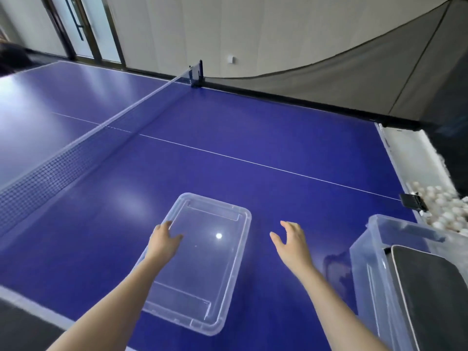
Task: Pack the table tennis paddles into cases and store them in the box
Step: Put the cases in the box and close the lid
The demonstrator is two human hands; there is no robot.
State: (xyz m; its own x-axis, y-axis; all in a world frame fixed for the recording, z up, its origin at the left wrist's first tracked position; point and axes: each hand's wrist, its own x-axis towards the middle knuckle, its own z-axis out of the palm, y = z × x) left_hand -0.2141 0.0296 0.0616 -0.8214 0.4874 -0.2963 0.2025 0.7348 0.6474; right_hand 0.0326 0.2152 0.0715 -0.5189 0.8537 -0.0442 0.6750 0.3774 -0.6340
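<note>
A clear plastic lid (202, 269) lies flat on the blue table tennis table (228, 153). My left hand (166, 240) rests on the lid's left edge, fingers laid over the rim. My right hand (290, 240) hovers open just right of the lid, fingers spread, touching nothing. At the lower right stands a clear plastic box (374, 264) with a black paddle case (435, 295) with a light rim inside it. No bare paddle is in sight.
The net (76, 153) runs across the table from the left to its post (198, 74). A dark ball-catch net (354, 79) hangs behind the far edge. Several white balls (445, 206) fill a tray past the right end.
</note>
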